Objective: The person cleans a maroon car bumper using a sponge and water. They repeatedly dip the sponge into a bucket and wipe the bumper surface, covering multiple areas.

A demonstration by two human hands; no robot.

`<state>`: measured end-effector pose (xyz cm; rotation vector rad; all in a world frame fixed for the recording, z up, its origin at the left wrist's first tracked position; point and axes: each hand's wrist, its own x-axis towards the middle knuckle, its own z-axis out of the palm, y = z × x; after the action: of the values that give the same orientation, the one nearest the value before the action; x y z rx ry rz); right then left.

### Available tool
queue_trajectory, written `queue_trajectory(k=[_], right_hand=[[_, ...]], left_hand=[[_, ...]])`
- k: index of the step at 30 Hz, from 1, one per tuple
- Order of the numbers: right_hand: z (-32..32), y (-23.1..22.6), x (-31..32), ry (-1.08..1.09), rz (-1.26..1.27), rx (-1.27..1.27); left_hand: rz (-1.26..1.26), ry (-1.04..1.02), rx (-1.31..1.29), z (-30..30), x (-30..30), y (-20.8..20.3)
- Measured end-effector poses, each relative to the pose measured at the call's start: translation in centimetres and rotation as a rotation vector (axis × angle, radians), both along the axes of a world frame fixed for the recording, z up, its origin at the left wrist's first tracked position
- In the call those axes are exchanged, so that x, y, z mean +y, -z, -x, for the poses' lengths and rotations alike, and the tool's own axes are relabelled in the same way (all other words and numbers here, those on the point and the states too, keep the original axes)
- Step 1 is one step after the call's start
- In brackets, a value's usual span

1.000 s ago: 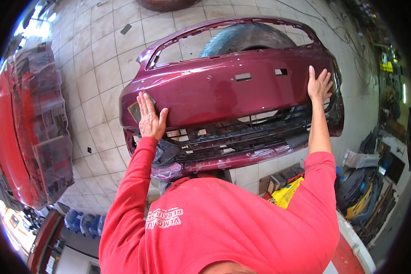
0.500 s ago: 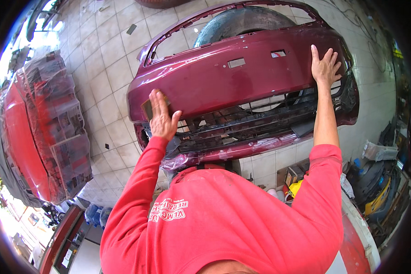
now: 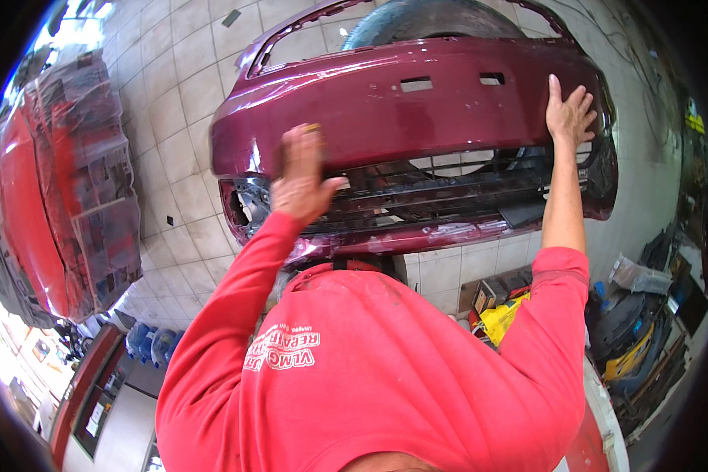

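A dark red car bumper lies across the view in front of me, with two rectangular cut-outs in its face and a black grille along its near side. My left hand is laid on the left part of the painted face, blurred by movement. Beneath its fingers is a piece of sandpaper, mostly hidden, with a yellow-brown edge showing at the fingertips. Towards the bumper's right end, my right hand rests with fingers spread and nothing in it.
A tyre shows behind the bumper's far opening. On the left stands a red car part partly covered with plastic and paper. Various parts and a yellow bag lie at the right. Pale tiles make up the floor.
My left hand has slid right and slightly away from me over the bumper, with the sandpaper under it. The right hand keeps its place on the bumper while the view shifts slightly.
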<state>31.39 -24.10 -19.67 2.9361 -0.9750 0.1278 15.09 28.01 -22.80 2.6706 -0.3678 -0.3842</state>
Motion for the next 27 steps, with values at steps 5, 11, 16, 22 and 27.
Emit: queue_trajectory(k=[5, 11, 16, 22, 27], right_hand=[[-0.6, 1.2, -0.3, 0.001, -0.002, 0.027], [-0.7, -0.6, 0.9, -0.063, -0.04, 0.004], [0.5, -0.1, 0.5, -0.03, 0.01, -0.023], [0.5, 1.3, -0.6, -0.035, -0.006, -0.033], [-0.9, 0.8, 0.3, -0.091, 0.014, -0.062]], left_hand=[[0.128, 0.012, -0.04, -1.6, -8.6, -3.5], [0.133, 0.347, -0.371, -7.5, -19.4, -2.4], [-0.065, 0.089, -0.054, -0.3, 0.3, 0.8], [0.135, 0.239, 0.016, -4.7, -16.1, -6.0], [0.19, 0.352, -0.435, -9.1, -25.0, -2.4]])
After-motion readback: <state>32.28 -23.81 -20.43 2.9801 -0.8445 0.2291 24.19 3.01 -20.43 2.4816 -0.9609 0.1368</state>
